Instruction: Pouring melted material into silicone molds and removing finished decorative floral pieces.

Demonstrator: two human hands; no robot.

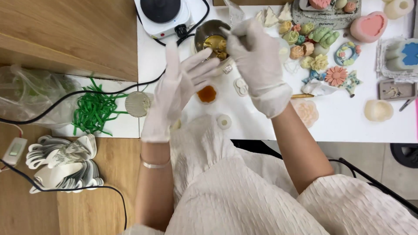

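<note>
A white tabletop is carrying the work, butting against a wooden surface on the left, with grey floor showing past its near edge on the right. A white electric hotplate is sitting at the far edge, its black cable trailing left across the wood. Green shreds are lying in a heap beside a clear plastic bag, and a stack of white moulded trays is resting on the wood nearer the person. To the right, small coloured cast flowers are clustering near a pink heart-shaped mould, a blue-and-white mould and a pale round mould. A small mould filled with amber liquid is standing just beside the hands, with a round ribbed disc to its left.

The small metal pot is sitting just in front of the hotplate, amber liquid and lumps inside it; the gloved hands are partly covering its near rim.

The left hand, in a white glove, is reaching up to the pot with its fingers spread wide and their tips touching the rim, gripping nothing. The right hand, also gloved, is bending at the wrist over the pot, its fingers pinching narrowly around a thin pale stick whose tip is dipping into the pot.
</note>
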